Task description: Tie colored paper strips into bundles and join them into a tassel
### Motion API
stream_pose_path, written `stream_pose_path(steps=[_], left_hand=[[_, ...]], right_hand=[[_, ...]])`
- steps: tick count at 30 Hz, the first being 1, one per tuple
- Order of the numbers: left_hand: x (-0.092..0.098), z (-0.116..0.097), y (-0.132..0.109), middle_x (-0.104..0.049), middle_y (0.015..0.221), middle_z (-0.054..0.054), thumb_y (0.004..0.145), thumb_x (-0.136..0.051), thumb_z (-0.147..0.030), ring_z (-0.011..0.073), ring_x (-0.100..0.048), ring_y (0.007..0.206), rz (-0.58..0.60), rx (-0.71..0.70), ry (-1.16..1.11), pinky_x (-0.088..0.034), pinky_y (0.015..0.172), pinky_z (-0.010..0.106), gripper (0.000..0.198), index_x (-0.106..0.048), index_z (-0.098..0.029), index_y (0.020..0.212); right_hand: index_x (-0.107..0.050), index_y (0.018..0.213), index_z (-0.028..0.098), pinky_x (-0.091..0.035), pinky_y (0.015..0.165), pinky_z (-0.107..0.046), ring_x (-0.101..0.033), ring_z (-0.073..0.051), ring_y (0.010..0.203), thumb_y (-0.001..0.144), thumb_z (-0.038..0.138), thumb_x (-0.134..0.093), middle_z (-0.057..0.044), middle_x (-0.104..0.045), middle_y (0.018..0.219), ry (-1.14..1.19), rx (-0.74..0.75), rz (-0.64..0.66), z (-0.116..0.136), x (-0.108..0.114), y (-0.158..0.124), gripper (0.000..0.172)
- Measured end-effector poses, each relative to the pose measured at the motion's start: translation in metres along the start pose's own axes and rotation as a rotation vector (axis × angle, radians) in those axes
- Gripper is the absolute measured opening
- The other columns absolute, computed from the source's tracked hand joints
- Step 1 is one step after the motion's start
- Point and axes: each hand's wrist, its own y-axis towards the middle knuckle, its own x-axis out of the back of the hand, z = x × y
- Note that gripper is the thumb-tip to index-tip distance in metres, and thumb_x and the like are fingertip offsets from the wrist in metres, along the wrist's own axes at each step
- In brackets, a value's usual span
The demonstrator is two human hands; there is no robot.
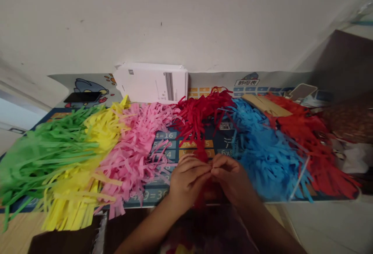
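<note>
My left hand (pixel 188 178) and my right hand (pixel 231 176) meet at the table's front, fingertips pinched together over dark red fringed tissue paper (pixel 201 147). Both hands are closed on this paper tassel, though the exact bit between the fingertips is hidden. Its narrow part runs under my hands toward the table edge. Beyond them, more dark red fringe (pixel 205 108) spreads out loosely. Pink fringed paper (pixel 132 149) lies left of my left hand, and blue fringed paper (pixel 268 156) lies right of my right hand.
Yellow fringe (pixel 100 133) and green fringe (pixel 52 145) cover the left side; bright red fringe (pixel 311 141) lies far right. A white box (pixel 151 83) stands against the wall. A black phone (pixel 82 97) rests back left. The patterned mat (pixel 166 145) shows between piles.
</note>
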Motion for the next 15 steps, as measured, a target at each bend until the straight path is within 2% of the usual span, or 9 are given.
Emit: stream_pose_path(steps=[2, 3, 4, 6, 7, 10, 12, 13, 15], left_hand=[[0.002, 0.002, -0.001, -0.077, 0.085, 0.002, 0.09, -0.066, -0.017, 0.0154, -0.071, 0.08, -0.026, 0.063, -0.011, -0.054, 0.087, 0.033, 0.009, -0.073, -0.023, 0.092], [0.005, 0.003, 0.0, -0.077, 0.085, 0.003, 0.09, -0.065, -0.019, 0.0158, -0.071, 0.081, -0.07, 0.143, -0.033, -0.055, 0.085, 0.032, 0.009, -0.073, -0.023, 0.09], [0.009, 0.005, 0.001, -0.076, 0.086, 0.003, 0.091, -0.064, -0.023, 0.0161, -0.071, 0.082, -0.148, 0.249, -0.08, -0.055, 0.081, 0.03, 0.008, -0.072, -0.022, 0.088], [0.02, 0.007, 0.005, -0.075, 0.084, 0.002, 0.091, -0.065, -0.033, 0.0158, -0.07, 0.078, -0.355, 0.489, -0.27, -0.056, 0.073, 0.028, 0.013, -0.067, -0.022, 0.086], [0.025, 0.009, 0.008, -0.074, 0.081, 0.001, 0.089, -0.067, -0.038, 0.015, -0.069, 0.073, -0.449, 0.591, -0.4, -0.056, 0.071, 0.028, 0.017, -0.064, -0.021, 0.085], [0.038, 0.01, 0.014, -0.064, 0.069, -0.005, 0.081, -0.076, -0.04, 0.0096, -0.06, 0.057, -0.596, 0.714, -0.708, -0.055, 0.068, 0.026, 0.03, -0.054, -0.02, 0.079], [0.038, 0.006, 0.011, -0.056, 0.063, -0.009, 0.083, -0.074, -0.037, 0.0066, -0.052, 0.05, -0.623, 0.675, -0.712, -0.052, 0.063, 0.023, 0.028, -0.052, -0.021, 0.081], [0.036, 0.004, 0.007, -0.054, 0.061, -0.009, 0.087, -0.07, -0.037, 0.0063, -0.049, 0.048, -0.584, 0.644, -0.666, -0.049, 0.059, 0.022, 0.024, -0.052, -0.021, 0.084], [0.026, -0.003, -0.002, -0.054, 0.061, -0.008, 0.092, -0.063, -0.039, 0.0076, -0.048, 0.049, -0.343, 0.607, -0.524, -0.044, 0.055, 0.02, 0.018, -0.055, -0.022, 0.09]], right_hand=[[-0.068, 0.067, 0.023, -0.044, 0.057, -0.024, -0.054, -0.012, 0.061, 0.068, 0.035, -0.082, 0.002, -0.061, 0.07, -0.235, 0.088, 0.04, 0.012, 0.009, 0.012, 0.019], [-0.07, 0.074, 0.024, -0.047, 0.062, -0.026, -0.059, -0.014, 0.067, 0.074, 0.037, -0.077, 0.001, -0.064, 0.074, -0.432, 0.148, 0.044, 0.02, 0.018, 0.022, 0.015], [-0.073, 0.082, 0.024, -0.049, 0.069, -0.028, -0.063, -0.017, 0.075, 0.08, 0.037, -0.072, -0.001, -0.068, 0.081, -0.677, 0.201, 0.046, 0.029, 0.028, 0.037, 0.013], [-0.074, 0.098, 0.022, -0.05, 0.08, -0.031, -0.066, -0.02, 0.092, 0.091, 0.032, -0.058, -0.006, -0.073, 0.098, -1.265, 0.32, -0.036, 0.046, 0.053, 0.071, 0.021], [-0.074, 0.1, 0.021, -0.049, 0.083, -0.032, -0.066, -0.021, 0.096, 0.093, 0.028, -0.053, -0.007, -0.074, 0.102, -1.576, 0.313, -0.014, 0.052, 0.064, 0.088, 0.024], [-0.076, 0.099, 0.017, -0.048, 0.079, -0.033, -0.067, -0.024, 0.094, 0.089, 0.02, -0.055, -0.011, -0.074, 0.103, -1.775, 0.274, 0.041, 0.054, 0.089, 0.129, 0.023], [-0.076, 0.095, 0.016, -0.047, 0.073, -0.031, -0.068, -0.023, 0.087, 0.088, 0.019, -0.055, -0.012, -0.074, 0.097, -1.815, 0.266, 0.062, 0.047, 0.097, 0.141, 0.022], [-0.076, 0.093, 0.016, -0.046, 0.07, -0.03, -0.067, -0.023, 0.085, 0.089, 0.019, -0.054, -0.013, -0.074, 0.096, -1.838, 0.266, 0.069, 0.043, 0.099, 0.144, 0.023], [-0.076, 0.093, 0.016, -0.044, 0.067, -0.03, -0.067, -0.023, 0.082, 0.089, 0.017, -0.052, -0.014, -0.073, 0.094, -1.867, 0.271, 0.08, 0.036, 0.102, 0.146, 0.025]])
